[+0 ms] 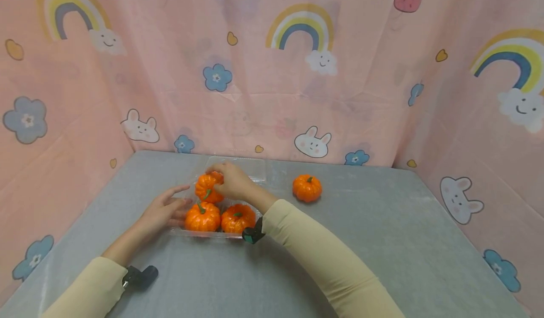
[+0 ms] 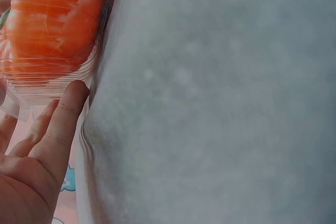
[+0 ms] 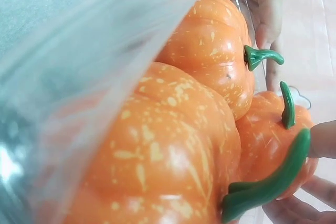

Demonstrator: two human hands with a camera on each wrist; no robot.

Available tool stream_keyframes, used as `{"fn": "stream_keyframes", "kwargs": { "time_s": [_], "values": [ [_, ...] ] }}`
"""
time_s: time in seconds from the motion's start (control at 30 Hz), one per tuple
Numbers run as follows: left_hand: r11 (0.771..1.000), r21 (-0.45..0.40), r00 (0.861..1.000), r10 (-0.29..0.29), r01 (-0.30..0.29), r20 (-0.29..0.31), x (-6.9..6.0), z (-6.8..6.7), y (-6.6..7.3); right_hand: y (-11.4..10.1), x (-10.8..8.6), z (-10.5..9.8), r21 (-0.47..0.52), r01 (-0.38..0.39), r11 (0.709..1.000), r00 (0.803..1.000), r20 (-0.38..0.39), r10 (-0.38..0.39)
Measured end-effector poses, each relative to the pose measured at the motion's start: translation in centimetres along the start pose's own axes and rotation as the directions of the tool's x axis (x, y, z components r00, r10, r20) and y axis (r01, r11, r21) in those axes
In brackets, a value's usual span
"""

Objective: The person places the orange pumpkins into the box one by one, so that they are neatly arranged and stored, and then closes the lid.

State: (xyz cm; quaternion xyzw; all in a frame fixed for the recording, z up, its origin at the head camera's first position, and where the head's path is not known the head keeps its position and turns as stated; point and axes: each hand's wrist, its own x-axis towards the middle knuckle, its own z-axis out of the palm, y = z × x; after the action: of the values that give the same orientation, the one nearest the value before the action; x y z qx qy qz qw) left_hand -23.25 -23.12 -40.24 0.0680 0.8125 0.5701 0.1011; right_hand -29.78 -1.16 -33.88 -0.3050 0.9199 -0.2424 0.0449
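A clear plastic box (image 1: 208,234) holds small orange toy pumpkins with green stems. My right hand (image 1: 233,181) reaches across the box and grips the back-left pumpkin (image 1: 204,186) from above, its stem tilted toward me. In front of it sit the front-left pumpkin (image 1: 202,220) and the front-right pumpkin (image 1: 238,221). The right wrist view shows fingers (image 3: 324,140) against the gripped pumpkin (image 3: 262,140). At the box's left side is my left hand (image 1: 160,210); its extended fingers (image 2: 59,124) touch the ribbed plastic wall in the left wrist view.
Another orange pumpkin (image 1: 307,188) stands on the grey tabletop (image 1: 382,242), right of the box. The box's transparent lid (image 1: 244,167) lies opened toward the back. A pink patterned curtain (image 1: 255,110) encloses the back and both sides.
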Motion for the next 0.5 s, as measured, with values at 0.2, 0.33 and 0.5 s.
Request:
{"fn": "stream_keyframes", "kwargs": {
  "time_s": [0.2, 0.33, 0.5],
  "values": [
    [1.0, 0.003, 1.0, -0.003, 0.003, 0.0, 0.01, -0.01, 0.05, -0.08, -0.04, 0.0, 0.0, -0.013, 1.0, 1.0, -0.001, 0.013],
    [1.0, 0.0, 1.0, -0.001, 0.001, -0.001, 0.02, -0.02, 0.02, -0.13, -0.05, -0.01, -0.009, -0.019, 1.0, 1.0, -0.003, 0.019],
    [1.0, 0.001, 1.0, 0.005, -0.005, -0.003, 0.09, -0.02, -0.1, -0.16, -0.04, 0.12, -0.027, -0.014, 1.0, 1.0, -0.003, 0.014]
  ]
}}
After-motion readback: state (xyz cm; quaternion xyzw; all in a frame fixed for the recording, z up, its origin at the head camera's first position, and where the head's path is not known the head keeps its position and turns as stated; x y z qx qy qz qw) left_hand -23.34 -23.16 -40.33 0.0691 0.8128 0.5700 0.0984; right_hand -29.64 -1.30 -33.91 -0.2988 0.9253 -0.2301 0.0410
